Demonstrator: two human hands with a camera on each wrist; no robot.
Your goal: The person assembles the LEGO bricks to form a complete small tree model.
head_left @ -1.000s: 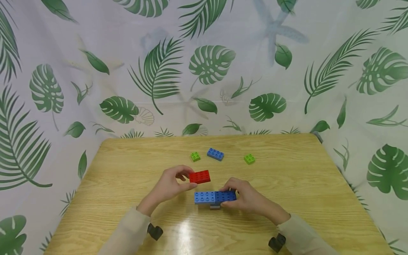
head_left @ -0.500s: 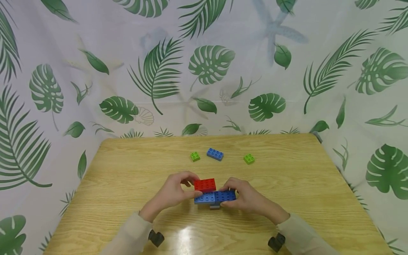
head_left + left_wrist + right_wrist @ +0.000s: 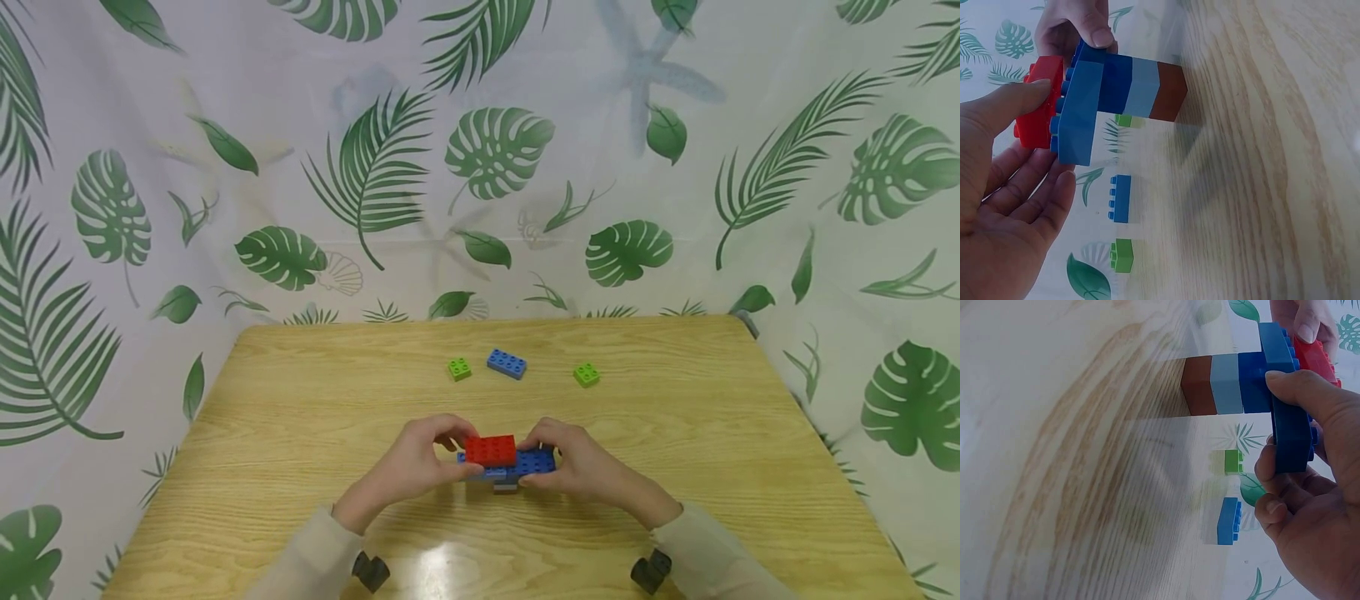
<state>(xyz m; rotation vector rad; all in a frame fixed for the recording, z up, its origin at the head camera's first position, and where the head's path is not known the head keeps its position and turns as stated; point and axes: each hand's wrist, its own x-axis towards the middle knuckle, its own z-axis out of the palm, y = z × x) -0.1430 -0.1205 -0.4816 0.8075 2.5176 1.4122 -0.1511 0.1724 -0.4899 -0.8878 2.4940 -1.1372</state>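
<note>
A small brick tower stands on the wooden table (image 3: 300, 433): a brown brick (image 3: 1169, 92) at the bottom, then light blue (image 3: 1144, 87), then dark blue (image 3: 1116, 84). Wide blue bricks (image 3: 534, 461) lie across its top. My left hand (image 3: 444, 454) pinches a red brick (image 3: 491, 450) between thumb and fingers and holds it against the studs of the left blue brick (image 3: 1079, 112). My right hand (image 3: 557, 458) grips the right blue brick (image 3: 1288, 425), thumb on the near side and fingers on the far side. The red brick (image 3: 1316, 359) hides part of the blue layer.
Loose bricks lie farther back on the table: a small green one (image 3: 460, 368), a blue one (image 3: 507, 363) and another small green one (image 3: 587, 374). A leaf-print curtain (image 3: 495, 158) closes off the back and sides. Wrist-camera mounts (image 3: 651, 571) sit near the front edge.
My left hand carried the red brick right and down, from beside the blue bricks onto their top. My right hand kept its hold on the blue bricks and stayed in place.
</note>
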